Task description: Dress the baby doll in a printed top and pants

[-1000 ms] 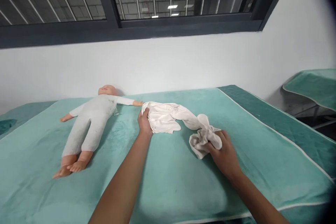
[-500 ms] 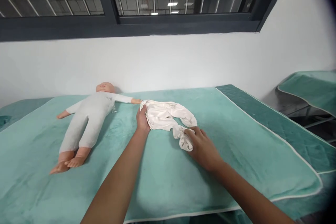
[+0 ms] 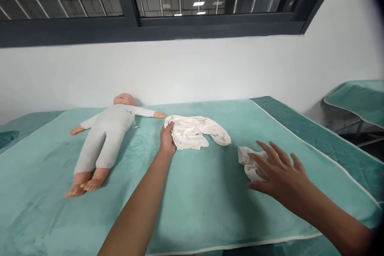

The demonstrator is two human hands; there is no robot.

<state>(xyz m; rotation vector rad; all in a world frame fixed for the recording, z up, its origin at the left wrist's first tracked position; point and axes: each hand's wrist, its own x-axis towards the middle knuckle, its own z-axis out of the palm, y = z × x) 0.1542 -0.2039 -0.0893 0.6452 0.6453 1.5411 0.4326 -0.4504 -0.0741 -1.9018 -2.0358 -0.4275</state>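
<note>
My left hand [image 3: 168, 138] is closed on the near-left edge of a white baby garment [image 3: 192, 132], its thumb on top of the fabric. The garment lies rumpled on the green bed cover, with one tube-like sleeve or leg [image 3: 220, 134] pointing right. My right hand [image 3: 279, 172] hangs open with spread fingers above a crumpled white cloth [image 3: 247, 158]. That cloth sits apart from the garment and is partly hidden behind the hand. To the left, a baby doll [image 3: 109, 128] in a white suit lies on its back, one hand [image 3: 160, 115] close to the garment.
A green padded cover [image 3: 195, 212] with white piping spreads under everything. Behind it rises a white wall [image 3: 192, 72] below a dark-framed window [image 3: 216, 22] with metal bars. Another green-covered surface [image 3: 360, 98] stands at the far right.
My right hand first moved left with the bunched white cloth, then swung right and opened, leaving that cloth separate from the garment. My left hand kept its hold; the doll stayed put.
</note>
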